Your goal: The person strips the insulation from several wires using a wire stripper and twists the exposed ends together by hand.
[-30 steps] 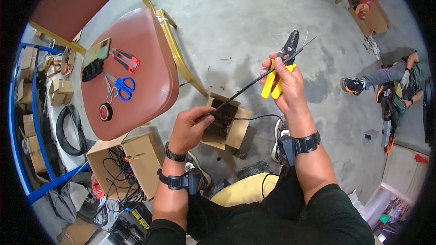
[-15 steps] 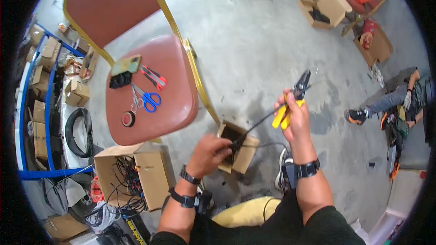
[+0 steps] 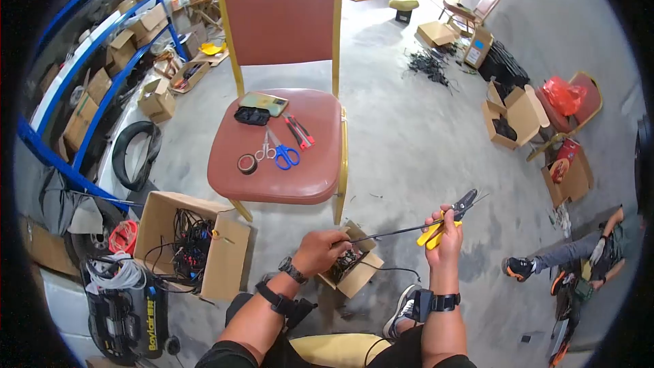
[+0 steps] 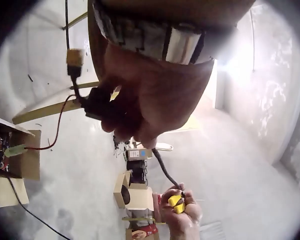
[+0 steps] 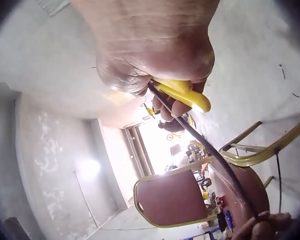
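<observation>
A black cable [image 3: 392, 233] runs taut between both hands. My left hand [image 3: 320, 252] grips its lower end above a small open carton [image 3: 368, 276]. In the left wrist view, a yellow connector [image 4: 74, 57] and a thin red wire [image 4: 58, 127] with a pale plug stick out beside the left fingers, near a dark piece partly hidden by them. My right hand [image 3: 446, 238] holds wire strippers [image 3: 466, 200] by their yellow handles and pinches the cable's other end alongside them. Thin bare strands show past the tool's dark head.
Ahead stands a chair [image 3: 272, 180] bearing blue scissors [image 3: 287, 157], a red cutter [image 3: 300, 133], a tape roll [image 3: 247, 163] and a phone. A large carton of cables [image 3: 228, 252] and a black compressor [image 3: 129, 320] are at left. Another person [image 3: 603, 252] sits at right.
The head view has tilted up, bringing more of the room and the whole chair into sight. Both hands keep their hold on the cable and strippers, now lower in the view.
</observation>
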`<state>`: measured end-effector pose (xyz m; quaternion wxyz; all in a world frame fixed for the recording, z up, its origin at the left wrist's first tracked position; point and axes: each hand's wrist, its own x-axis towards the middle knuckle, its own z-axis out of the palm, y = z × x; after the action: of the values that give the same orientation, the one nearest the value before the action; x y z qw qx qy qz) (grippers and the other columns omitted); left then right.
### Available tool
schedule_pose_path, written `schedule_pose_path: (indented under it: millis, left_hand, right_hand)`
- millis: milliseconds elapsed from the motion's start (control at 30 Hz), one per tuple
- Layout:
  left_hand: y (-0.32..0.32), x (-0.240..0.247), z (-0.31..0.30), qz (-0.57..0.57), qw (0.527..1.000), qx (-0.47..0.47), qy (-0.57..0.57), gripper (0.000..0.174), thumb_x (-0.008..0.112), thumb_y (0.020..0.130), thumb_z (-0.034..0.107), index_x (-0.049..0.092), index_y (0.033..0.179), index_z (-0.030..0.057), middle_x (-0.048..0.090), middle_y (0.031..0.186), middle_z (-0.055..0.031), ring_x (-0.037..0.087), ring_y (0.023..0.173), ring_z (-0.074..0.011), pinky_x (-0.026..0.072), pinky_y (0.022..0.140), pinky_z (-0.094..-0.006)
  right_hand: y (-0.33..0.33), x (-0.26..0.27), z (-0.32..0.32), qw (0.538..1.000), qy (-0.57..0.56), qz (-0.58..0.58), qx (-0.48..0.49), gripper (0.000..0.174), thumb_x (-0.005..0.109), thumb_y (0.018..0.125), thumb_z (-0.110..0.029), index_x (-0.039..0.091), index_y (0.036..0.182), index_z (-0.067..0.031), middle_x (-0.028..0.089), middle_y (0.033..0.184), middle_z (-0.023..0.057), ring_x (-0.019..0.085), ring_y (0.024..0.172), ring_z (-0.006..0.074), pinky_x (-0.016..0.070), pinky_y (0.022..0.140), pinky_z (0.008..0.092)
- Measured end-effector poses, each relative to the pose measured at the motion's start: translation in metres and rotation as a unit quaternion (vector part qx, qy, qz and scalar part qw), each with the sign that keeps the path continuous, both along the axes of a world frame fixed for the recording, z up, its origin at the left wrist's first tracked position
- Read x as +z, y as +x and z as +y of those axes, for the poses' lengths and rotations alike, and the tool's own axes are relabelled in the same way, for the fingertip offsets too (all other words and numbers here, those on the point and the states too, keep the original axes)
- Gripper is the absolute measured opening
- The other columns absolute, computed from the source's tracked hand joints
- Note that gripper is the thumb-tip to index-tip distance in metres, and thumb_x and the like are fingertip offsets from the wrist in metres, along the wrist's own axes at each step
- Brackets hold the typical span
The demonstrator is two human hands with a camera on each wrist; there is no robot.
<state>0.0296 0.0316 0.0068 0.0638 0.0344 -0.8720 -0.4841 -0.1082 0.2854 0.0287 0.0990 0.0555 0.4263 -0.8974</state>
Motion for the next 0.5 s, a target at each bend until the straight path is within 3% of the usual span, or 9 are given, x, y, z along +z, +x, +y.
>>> schedule_pose_path:
  millis: [267, 500]
  left_hand:
    - [0.012, -0.015, -0.004, -0.018, 0.991, 0.045, -0.122, 0.015, 0.067, 0.083, 0.023, 0.071, 0.088, 0.0086, 0.067, 0.081, -0.0164, 0.065, 0.078, -0.0366, 0.0507, 0.065, -0.0433]
    - [0.011, -0.027, -0.013, -0.004, 0.986, 0.116, -0.119, 0.016, 0.067, 0.084, 0.022, 0.07, 0.083, 0.0067, 0.066, 0.079, -0.018, 0.064, 0.075, -0.0379, 0.0502, 0.066, -0.0437]
  right_hand:
    - [0.038, 0.018, -0.016, 0.994, 0.001, 0.059, 0.096, 0.02, 0.052, 0.101, -0.021, 0.051, 0.115, -0.0059, 0.06, 0.088, 0.0063, 0.063, 0.074, 0.0196, 0.0527, 0.065, 0.0321]
    - [0.058, 0.013, -0.028, 0.988, 0.024, 0.092, 0.125, 0.023, 0.058, 0.099, -0.02, 0.052, 0.114, -0.0043, 0.06, 0.088, 0.0069, 0.064, 0.075, 0.0195, 0.0535, 0.066, 0.0312]
